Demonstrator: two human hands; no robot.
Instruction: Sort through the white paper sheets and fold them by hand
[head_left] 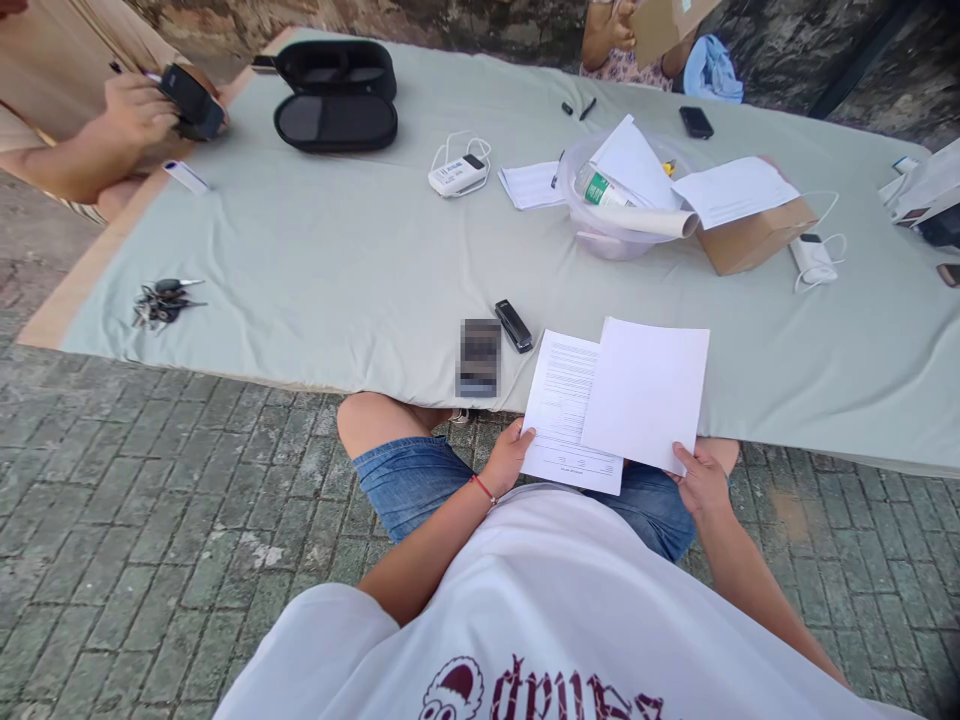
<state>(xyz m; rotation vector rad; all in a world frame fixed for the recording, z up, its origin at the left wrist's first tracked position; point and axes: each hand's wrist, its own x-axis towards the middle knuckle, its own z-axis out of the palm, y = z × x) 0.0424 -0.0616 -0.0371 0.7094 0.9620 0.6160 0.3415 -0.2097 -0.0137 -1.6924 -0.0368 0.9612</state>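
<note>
A printed sheet of paper point(559, 410) is pinched at its lower left edge by my left hand point(508, 458), thumb on top. My right hand point(701, 477) grips the lower right corner of a stack of blank white paper point(649, 390), which overlaps the printed sheet's right side. Both papers extend over my lap and the table's near edge. Left of them on the cloth lie a black stapler point(514, 326) and a phone-shaped item point(478, 358) whose surface is pixelated.
On the cloth-covered table point(337, 260) are keys point(166, 302), an open black case point(335, 120), a white power bank point(457, 176), a plastic basin point(622, 240) with papers and a bottle, and a cardboard box point(750, 235). Two people are across and at the left.
</note>
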